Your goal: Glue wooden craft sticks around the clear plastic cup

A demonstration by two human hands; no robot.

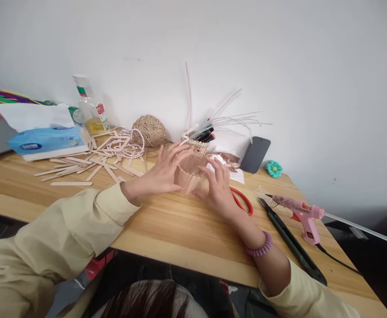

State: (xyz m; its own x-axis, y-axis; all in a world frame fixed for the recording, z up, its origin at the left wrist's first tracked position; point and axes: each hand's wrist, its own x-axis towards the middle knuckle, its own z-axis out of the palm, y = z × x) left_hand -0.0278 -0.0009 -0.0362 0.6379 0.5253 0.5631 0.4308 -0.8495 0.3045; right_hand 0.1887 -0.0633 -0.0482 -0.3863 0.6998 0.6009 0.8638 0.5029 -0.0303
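Observation:
A small cup made of upright wooden craft sticks (187,180) stands on the table between my hands. My left hand (162,170) curves around its left side, with the thumb low at the front and the fingers by the rim. From the right, my right hand (218,187) bends its fingers around the other side. Just behind is a second craft-stick holder (199,149) with a beaded rim, filled with black pens (207,133) and silvery pipe cleaners (236,119). My hands hide part of the front cup.
Loose craft sticks (70,183), bead strings (137,152), a twine ball (149,131), a bottle (90,110) and a tissue pack (47,139) lie left. Right are a phone (256,154), red handles (246,205), a green flower (274,168), a dark long tool (291,240) and a pink glue gun (304,214).

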